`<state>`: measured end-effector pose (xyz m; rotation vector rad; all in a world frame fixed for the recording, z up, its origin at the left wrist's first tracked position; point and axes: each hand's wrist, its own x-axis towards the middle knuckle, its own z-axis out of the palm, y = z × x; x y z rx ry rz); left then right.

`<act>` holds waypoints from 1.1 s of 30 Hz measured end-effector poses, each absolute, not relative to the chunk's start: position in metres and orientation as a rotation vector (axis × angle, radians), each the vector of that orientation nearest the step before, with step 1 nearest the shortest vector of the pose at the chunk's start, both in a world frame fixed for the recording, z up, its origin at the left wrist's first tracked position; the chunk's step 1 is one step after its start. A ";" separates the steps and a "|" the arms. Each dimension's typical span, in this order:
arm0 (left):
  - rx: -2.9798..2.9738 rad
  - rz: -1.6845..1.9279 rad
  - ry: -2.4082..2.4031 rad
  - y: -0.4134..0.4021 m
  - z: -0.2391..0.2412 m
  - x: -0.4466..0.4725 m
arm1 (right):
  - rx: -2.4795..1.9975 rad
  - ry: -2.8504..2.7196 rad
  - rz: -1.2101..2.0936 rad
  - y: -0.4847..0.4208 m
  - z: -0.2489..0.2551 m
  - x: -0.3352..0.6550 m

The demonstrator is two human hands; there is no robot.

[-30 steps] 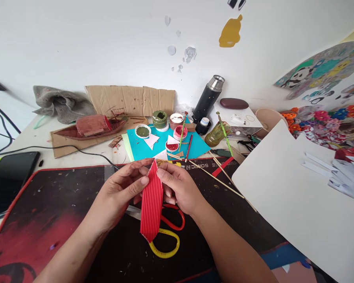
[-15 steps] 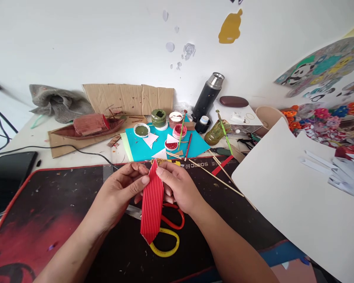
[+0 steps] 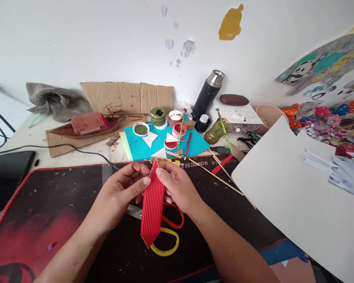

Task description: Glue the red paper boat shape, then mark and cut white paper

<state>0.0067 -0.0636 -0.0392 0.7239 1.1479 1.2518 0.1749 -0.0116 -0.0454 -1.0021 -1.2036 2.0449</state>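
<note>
A strip of red corrugated paper (image 3: 152,208), pointed at both ends, is held upright over the dark mat. My left hand (image 3: 119,194) has its thumb on the strip's left edge near the top, with the fingers curled behind. On the other side, my right hand (image 3: 179,190) pinches the upper right edge just below the tip, thumb in front. Scissors (image 3: 177,239) with one yellow and one red handle lie on the mat beneath, partly hidden by the strip and my hands.
Paint pots (image 3: 158,117) and white paper triangles rest on a blue sheet (image 3: 129,142) beyond my hands. A red model boat (image 3: 85,127) stands back left, a black thermos (image 3: 206,94) back right. Thin sticks (image 3: 221,179) lie near a large white sheet (image 3: 277,196).
Both hands keep their grip near the top of the strip. Its lower end sits very slightly lower, and the camera view has shifted a little.
</note>
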 end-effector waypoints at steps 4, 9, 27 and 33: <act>0.721 1.252 1.170 -0.063 -0.039 0.007 | -0.988 -1.213 2.037 -0.011 -0.045 0.175; 0.713 1.248 1.164 -0.063 -0.039 0.006 | -0.982 -1.190 2.047 -0.011 -0.043 0.174; 0.738 1.227 1.172 -0.064 -0.041 0.005 | -0.972 -1.197 2.052 -0.013 -0.046 0.173; 0.744 1.239 1.143 -0.066 -0.042 0.004 | -1.000 -1.206 2.043 -0.014 -0.044 0.174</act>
